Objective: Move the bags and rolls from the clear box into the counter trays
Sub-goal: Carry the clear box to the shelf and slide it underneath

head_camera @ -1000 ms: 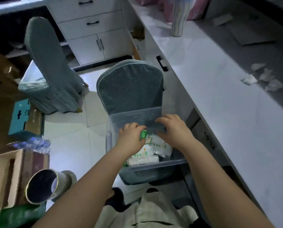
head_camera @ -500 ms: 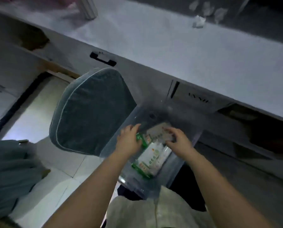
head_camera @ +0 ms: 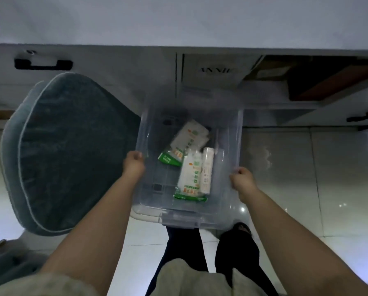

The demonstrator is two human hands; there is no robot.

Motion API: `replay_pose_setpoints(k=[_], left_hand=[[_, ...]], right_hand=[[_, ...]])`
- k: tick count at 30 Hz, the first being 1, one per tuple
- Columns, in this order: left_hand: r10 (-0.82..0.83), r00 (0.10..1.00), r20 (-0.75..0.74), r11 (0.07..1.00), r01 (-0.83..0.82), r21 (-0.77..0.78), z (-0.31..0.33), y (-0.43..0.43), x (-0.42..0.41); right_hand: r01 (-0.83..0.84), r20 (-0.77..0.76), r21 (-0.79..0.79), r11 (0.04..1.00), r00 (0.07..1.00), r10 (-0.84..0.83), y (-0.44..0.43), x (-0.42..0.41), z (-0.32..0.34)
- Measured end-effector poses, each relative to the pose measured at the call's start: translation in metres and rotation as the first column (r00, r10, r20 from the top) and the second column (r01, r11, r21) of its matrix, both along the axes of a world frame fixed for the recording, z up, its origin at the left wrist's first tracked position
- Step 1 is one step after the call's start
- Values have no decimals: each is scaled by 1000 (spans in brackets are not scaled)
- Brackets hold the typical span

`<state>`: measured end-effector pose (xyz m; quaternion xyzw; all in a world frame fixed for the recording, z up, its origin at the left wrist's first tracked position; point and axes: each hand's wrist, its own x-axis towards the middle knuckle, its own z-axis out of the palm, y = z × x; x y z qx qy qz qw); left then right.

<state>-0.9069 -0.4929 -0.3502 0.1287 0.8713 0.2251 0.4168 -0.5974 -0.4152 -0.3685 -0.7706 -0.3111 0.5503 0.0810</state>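
Your left hand (head_camera: 134, 165) grips the left rim of the box (head_camera: 180, 217), fingers curled over the edge. Your right hand (head_camera: 241, 180) grips the right rim the same way. The box is clear and open at the top. It sits between your arms, out in front of your legs and below the front edge of the surface (head_camera: 178, 18). I cannot tell whether it rests on anything or hangs from your hands.

Two bags and a roll lie inside. The far bag (head_camera: 188, 142) lies tilted near the middle, white with a green end. The near bag (head_camera: 190, 178) runs lengthwise toward you, its green end by the near wall. The white roll (head_camera: 207, 170) lies along the right side of the near bag, touching it.

A chair (head_camera: 67, 150) in a blue-grey cover stands left of the box, close to your left hand. Under the surface a drawer front carries a black handle (head_camera: 43, 64). The floor (head_camera: 307, 167) is pale tile. One foot (head_camera: 243, 228) shows below the box's right near corner.
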Motion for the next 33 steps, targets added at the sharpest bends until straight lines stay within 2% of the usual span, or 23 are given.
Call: replay_pose_setpoints(k=[5,10,15,17,22,25,28,33], left_hand=[[-87,996,11,993,86,77,33,4,59],[-247,957,150,960,220,175,79,56,167],[-491,818,301,866,418,276,145,112,304],[-601,744,294,796,520,310,181,133,362],[-779,577,244,624,680,386,273,172,504],[-842,492,223,537,714,450,324,191,580],[-897,430,101,428,790,439,368,223,653],[-908,390,150,413,782,466,445,274,751]], right_hand=[[85,-11,92,992,996,-85,-7,70,38],[322,14,240,916,942,-335,-24,186,95],[507,-81,352,787,854,-514,-50,321,158],[572,-162,382,726,815,-557,-60,378,181],[660,-307,452,600,747,-589,-80,509,241],[640,-353,516,569,764,-540,-88,584,285],[611,-375,591,527,786,-491,-78,651,339],[617,-429,677,402,774,-466,-44,744,436]])
